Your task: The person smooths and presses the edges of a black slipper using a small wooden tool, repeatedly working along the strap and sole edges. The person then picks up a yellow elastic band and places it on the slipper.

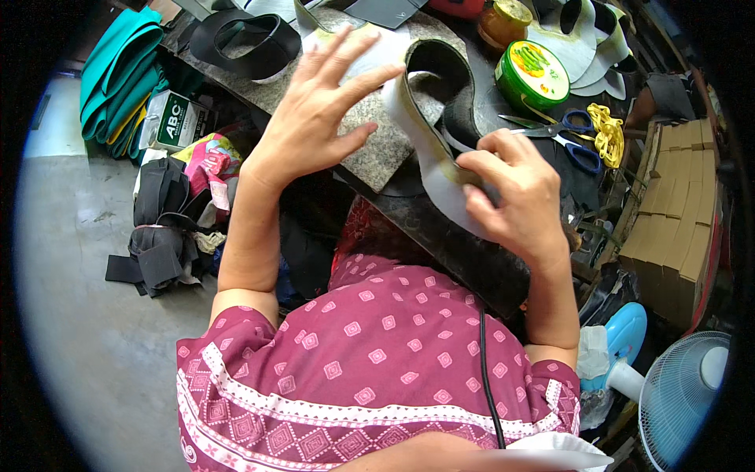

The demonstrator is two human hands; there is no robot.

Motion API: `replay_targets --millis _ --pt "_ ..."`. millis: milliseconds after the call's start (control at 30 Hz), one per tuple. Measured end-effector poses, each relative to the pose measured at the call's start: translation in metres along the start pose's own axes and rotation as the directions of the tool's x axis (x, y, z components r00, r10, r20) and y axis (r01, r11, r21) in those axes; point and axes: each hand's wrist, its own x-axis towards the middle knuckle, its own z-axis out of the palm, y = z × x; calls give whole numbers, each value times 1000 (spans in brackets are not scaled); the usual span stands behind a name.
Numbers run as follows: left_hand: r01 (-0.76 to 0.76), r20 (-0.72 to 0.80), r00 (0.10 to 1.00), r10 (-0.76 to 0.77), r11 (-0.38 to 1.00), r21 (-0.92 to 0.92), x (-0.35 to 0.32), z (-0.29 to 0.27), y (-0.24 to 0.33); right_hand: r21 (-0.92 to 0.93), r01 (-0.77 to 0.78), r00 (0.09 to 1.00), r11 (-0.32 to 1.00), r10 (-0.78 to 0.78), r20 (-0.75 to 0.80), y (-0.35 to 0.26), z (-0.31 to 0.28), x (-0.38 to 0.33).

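Observation:
My right hand (515,185) is closed on a looped shoe upper (421,130), pinching its near right edge between thumb and fingers. The piece is black on one face and pale grey on the other, with a yellowish band along its rim. It stands on edge above the front of the worktable. My left hand (318,118) is raised over the table with its fingers spread and nothing in its palm. Its index fingertip reaches the upper's far left rim; whether it touches I cannot tell. Another black looped piece (206,43) lies at the far left of the table.
Scissors (582,141) with blue handles, yellow cord (607,134), a green round tub (532,75) and a jar (503,23) are at the right. Pale cut pieces (562,47) lie behind. A fan (680,401) stands lower right; folded green cloth (118,71) is at left.

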Motion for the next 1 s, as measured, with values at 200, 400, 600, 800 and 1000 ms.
replay_targets --millis 200,400,600,800,1000 --pt "-41 -96 995 8 940 -339 5 -9 13 -210 117 987 971 -137 -85 21 -22 -3" --pt "-14 -59 998 -13 899 -437 0 -17 41 -130 86 986 988 -102 -128 41 -30 -14" --pt "-204 -221 970 105 847 -492 0 -5 50 -79 175 964 981 -187 -188 39 -19 -12" --pt "469 -436 563 -702 706 -530 -2 -21 51 -15 26 946 1000 -29 -323 45 -20 -35" --pt "147 -230 961 -150 989 -30 8 -1 62 -114 -141 960 983 108 -257 66 -42 -73"
